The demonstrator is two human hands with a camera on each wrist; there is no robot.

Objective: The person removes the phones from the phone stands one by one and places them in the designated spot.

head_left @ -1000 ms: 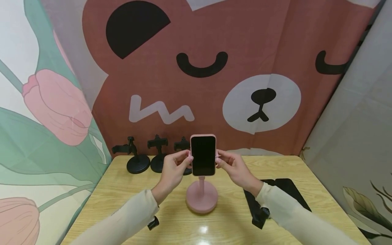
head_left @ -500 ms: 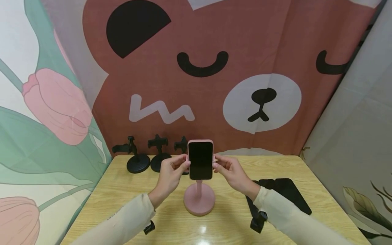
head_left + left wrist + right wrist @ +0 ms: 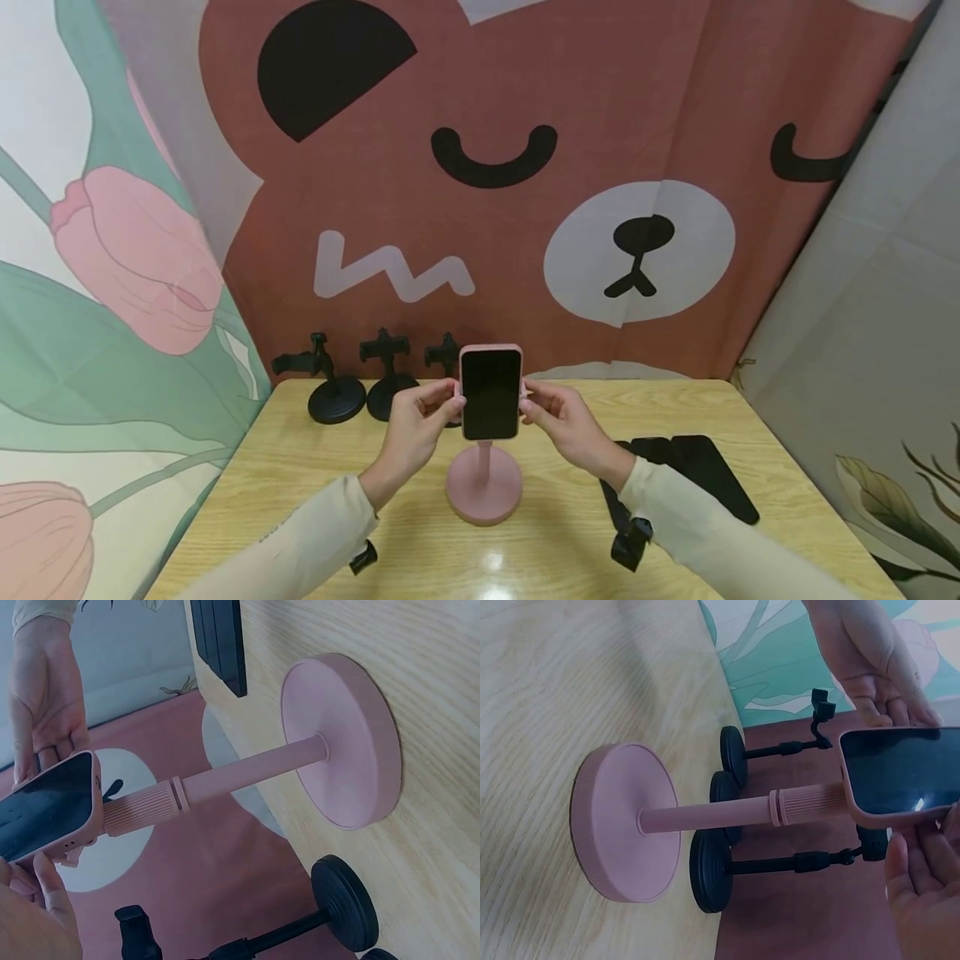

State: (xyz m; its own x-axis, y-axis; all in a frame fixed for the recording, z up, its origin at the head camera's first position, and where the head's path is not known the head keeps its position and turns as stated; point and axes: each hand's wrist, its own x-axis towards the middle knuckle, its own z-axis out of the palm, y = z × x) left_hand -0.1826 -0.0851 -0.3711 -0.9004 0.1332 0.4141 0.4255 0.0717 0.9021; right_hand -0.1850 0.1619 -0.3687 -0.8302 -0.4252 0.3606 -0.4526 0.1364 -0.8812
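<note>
A phone [image 3: 491, 393] in a pink case sits upright, screen toward me, at the top of a pink phone stand [image 3: 484, 487]. The stand's round base rests on the wooden table, seen closer in the left wrist view. My left hand [image 3: 411, 425] pinches the left edge of the phone between thumb and fingers. On the opposite edge, my right hand [image 3: 572, 423] pinches in the same manner. Part of the stand's pink clamp [image 3: 71, 857] shows behind the phone in the left wrist view; most of it is hidden. Whether my fingertips also press the clamp, I cannot tell.
Behind my left hand, several black phone stands [image 3: 337, 400] line the back of the table [image 3: 300, 467]. Flat black slabs [image 3: 712, 477] lie on the right, partly under my right forearm. A printed bear curtain [image 3: 600, 100] hangs directly behind the table.
The phone has come down and slightly left with both hands still on its edges. The pink base has shifted a little left. Over the last half second almost nothing moves.
</note>
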